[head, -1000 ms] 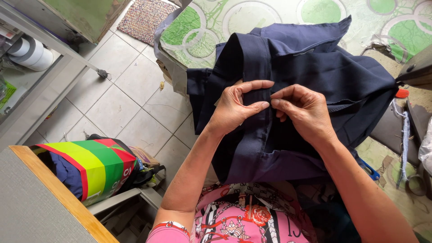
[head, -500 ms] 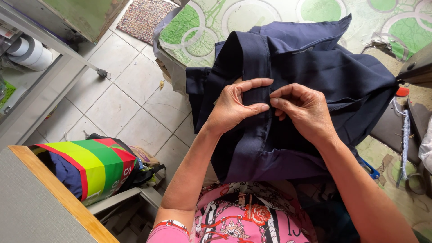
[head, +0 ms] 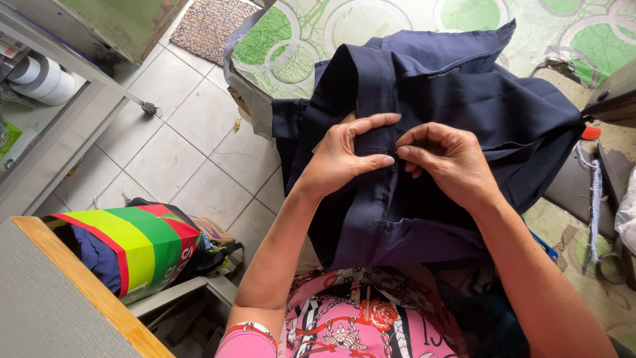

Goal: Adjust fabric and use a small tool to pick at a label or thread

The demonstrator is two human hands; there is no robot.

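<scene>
Both hands, left hand (head: 344, 156) and right hand (head: 450, 159), pinch the navy garment (head: 464, 93), fingertips partly hidden.

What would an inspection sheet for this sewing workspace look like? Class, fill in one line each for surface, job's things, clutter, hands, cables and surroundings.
Surface: table covered with a green-and-white patterned cloth, partly under the garment.
Job's things: navy blue garment, bunched on the table and lap, a stitched seam running down its middle.
Clutter: striped red, yellow and green bag on the floor; white rolls on a shelf at left.
Hands: left hand and right hand both pinch the garment at the seam, fingertips close together.
Cables: nothing seen.
Surroundings: pale tiled floor, woven mat, grey tabletop with wooden edge at lower left.
</scene>
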